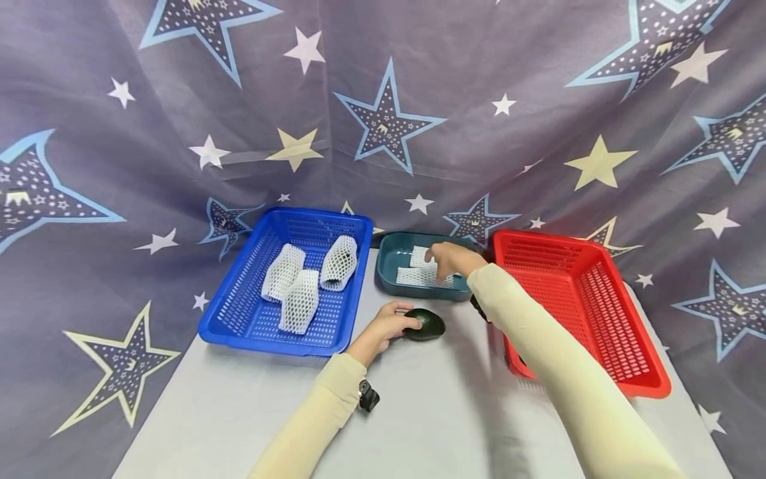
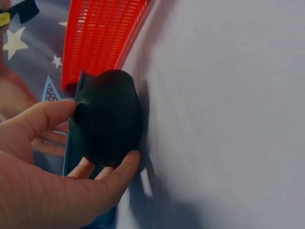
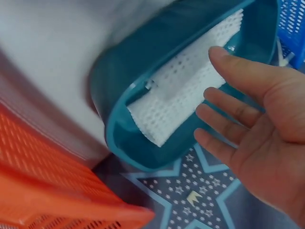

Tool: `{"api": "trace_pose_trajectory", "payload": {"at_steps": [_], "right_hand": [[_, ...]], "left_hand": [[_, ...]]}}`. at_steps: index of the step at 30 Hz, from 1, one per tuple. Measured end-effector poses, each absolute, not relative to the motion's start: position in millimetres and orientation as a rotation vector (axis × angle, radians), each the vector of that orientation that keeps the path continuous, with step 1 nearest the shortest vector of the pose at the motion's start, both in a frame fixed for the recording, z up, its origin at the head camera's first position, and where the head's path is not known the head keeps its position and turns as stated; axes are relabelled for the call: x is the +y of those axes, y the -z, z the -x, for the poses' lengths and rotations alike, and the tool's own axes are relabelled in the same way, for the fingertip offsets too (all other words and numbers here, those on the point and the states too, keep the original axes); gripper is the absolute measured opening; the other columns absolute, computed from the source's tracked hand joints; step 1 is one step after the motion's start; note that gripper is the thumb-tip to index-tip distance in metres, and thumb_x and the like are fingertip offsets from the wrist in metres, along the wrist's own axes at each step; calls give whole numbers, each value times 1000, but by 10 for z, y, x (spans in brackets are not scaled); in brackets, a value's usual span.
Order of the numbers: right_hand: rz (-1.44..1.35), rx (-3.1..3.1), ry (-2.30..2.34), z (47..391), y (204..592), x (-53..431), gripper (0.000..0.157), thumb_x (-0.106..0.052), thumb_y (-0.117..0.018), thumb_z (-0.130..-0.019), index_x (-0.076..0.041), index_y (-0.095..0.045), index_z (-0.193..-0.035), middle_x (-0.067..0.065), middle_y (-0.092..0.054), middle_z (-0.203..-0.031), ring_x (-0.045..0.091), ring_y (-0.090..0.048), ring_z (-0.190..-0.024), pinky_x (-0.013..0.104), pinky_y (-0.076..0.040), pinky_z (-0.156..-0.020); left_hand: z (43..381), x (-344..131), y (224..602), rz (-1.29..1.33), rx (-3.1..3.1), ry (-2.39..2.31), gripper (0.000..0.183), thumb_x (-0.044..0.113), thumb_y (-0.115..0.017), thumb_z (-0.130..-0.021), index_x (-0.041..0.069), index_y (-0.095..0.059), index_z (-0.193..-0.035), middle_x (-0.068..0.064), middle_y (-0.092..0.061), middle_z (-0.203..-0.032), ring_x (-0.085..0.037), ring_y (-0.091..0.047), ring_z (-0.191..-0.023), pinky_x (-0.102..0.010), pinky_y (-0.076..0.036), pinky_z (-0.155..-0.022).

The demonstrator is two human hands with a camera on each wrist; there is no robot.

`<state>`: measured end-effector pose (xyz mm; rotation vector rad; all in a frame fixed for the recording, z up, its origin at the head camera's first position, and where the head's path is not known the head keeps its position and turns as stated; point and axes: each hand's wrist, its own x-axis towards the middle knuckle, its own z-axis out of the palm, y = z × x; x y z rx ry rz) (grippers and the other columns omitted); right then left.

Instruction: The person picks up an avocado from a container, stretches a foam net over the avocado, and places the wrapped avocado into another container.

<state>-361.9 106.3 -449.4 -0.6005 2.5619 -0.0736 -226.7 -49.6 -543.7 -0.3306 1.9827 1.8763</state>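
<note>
A dark green avocado (image 1: 427, 324) is pinched between the thumb and fingers of my left hand (image 1: 385, 326), low over the white table in front of the teal basin (image 1: 407, 291). The left wrist view shows the thumb on one side of the avocado (image 2: 107, 117) and fingertips on the other. Over the basin, my right hand (image 1: 449, 258) reaches with fingers loosely spread and nothing in them. White foam net sleeves (image 1: 419, 277) lie flat inside the basin. In the right wrist view the fingertips hover close over one foam net sleeve (image 3: 178, 86).
Left of the basin stands a blue basket (image 1: 278, 347) holding several net-wrapped fruits (image 1: 300, 303). A red basket (image 1: 610, 319) is at the right, partly behind my right sleeve (image 1: 538, 332). A star-patterned curtain (image 1: 383, 86) hangs behind the table.
</note>
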Motion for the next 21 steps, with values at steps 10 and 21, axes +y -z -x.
{"api": "trace_pose_trajectory", "payload": {"at_steps": [10, 21], "right_hand": [[514, 2526, 88, 3629, 4759, 1105, 59, 0, -66, -86, -7, -56, -144, 16, -56, -148, 23, -55, -127, 40, -49, -110], [655, 2609, 208, 3561, 4893, 1141, 26, 13, -59, -86, -4, -77, -95, 7, -70, -92, 18, -53, -81, 30, -50, -76]], "left_hand": [[2275, -489, 5454, 324, 1978, -1881, 54, 2, -75, -78, -1, -59, -130, -21, -62, -129, -21, -61, -103, -40, -54, -96], [2273, -491, 5474, 343, 1978, -1880, 55, 2, -75, -77, 0, -60, -130, -19, -62, -129, -21, -61, -104, -41, -54, -96]]}}
